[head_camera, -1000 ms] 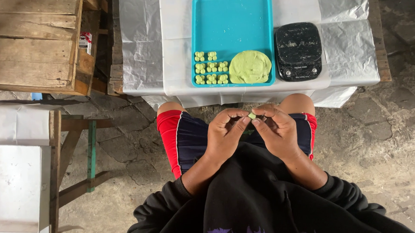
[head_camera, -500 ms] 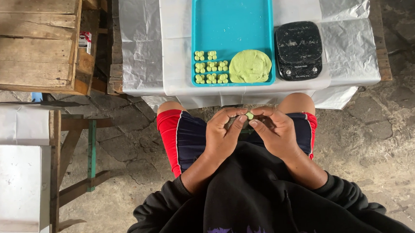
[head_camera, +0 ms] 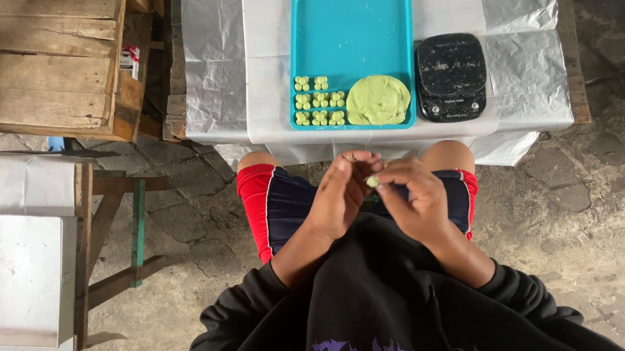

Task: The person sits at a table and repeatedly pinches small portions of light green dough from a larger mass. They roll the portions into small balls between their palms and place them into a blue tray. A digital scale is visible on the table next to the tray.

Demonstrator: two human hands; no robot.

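Both hands meet over my lap, pinching a small pale green dough piece (head_camera: 373, 182) between the fingertips. My left hand (head_camera: 342, 194) curls in from the left and my right hand (head_camera: 415, 198) from the right. On the table ahead lies a turquoise tray (head_camera: 350, 28). A flattened lump of green dough (head_camera: 378, 100) sits in its near right corner. Several small shaped green dough pieces (head_camera: 318, 104) are lined up in rows at its near left corner.
A black kitchen scale (head_camera: 450, 76) stands right of the tray on the white-covered table (head_camera: 212, 66). A wooden crate (head_camera: 38, 62) is at the upper left, a white-topped bench (head_camera: 15, 280) at the left. Stone paving lies underfoot.
My hands have stayed over my lap, the fingers shifting around the small dough piece. The tray, dough lump and scale have not moved.
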